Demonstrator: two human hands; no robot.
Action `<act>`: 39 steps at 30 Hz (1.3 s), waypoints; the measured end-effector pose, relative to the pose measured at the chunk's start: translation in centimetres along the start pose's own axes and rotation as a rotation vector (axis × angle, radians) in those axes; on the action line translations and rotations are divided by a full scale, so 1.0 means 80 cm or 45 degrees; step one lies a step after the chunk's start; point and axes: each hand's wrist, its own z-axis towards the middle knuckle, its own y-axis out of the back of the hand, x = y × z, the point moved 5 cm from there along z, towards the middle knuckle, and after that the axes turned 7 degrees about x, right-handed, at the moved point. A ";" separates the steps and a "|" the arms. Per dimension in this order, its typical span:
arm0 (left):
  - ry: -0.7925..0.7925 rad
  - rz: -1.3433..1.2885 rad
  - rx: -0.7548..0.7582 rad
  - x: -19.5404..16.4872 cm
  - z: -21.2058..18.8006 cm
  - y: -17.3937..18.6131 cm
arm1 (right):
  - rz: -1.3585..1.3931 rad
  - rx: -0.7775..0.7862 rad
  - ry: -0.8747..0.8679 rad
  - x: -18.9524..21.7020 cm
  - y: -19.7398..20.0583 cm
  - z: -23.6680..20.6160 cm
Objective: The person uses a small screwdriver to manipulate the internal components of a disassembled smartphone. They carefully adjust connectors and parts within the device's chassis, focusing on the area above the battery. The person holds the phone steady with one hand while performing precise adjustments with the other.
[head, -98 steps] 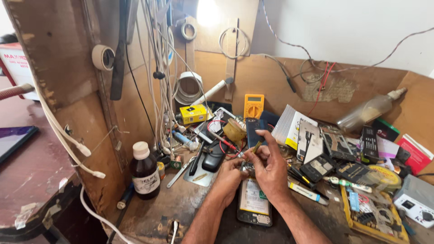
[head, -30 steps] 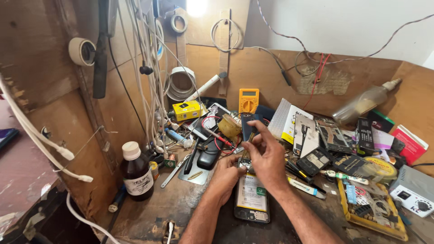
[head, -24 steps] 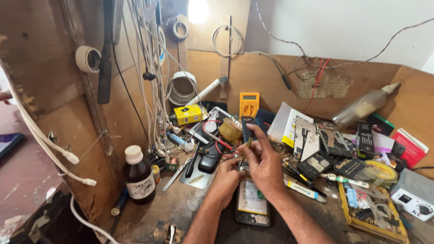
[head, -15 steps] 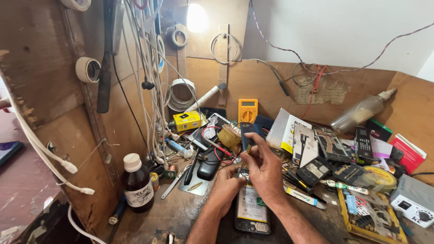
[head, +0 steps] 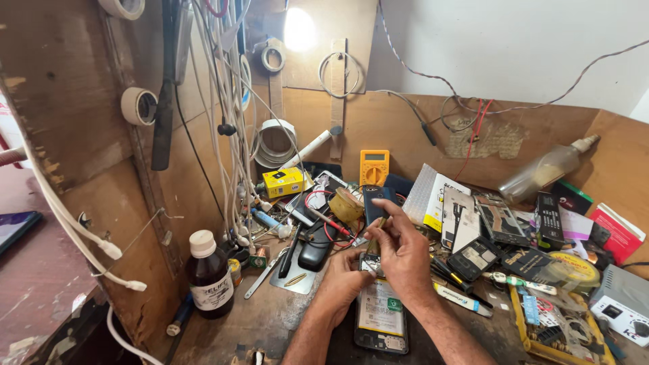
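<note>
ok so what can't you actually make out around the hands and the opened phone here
Head view only:
- Top end of the opened phone: covered by the right hand and left hand.
- What the right hand's fingertips pinch: too small to tell.
- Left hand's fingers: hidden behind the right hand, so its grip is unclear.
- White box at right: cut off by the frame edge.
- Parts in the yellow tray: too cluttered to name.
</note>
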 end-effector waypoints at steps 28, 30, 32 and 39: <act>0.040 -0.040 -0.028 0.006 0.001 0.004 | 0.008 -0.012 -0.007 0.004 0.000 0.000; 0.021 -0.045 -0.006 0.003 0.000 0.002 | -0.134 -0.031 0.041 0.009 0.001 0.001; 0.049 -0.037 -0.030 0.003 0.000 0.002 | -0.122 -0.081 0.068 0.011 0.004 0.002; 0.048 -0.026 -0.024 0.006 0.001 0.001 | -0.019 0.019 0.014 0.004 0.002 0.001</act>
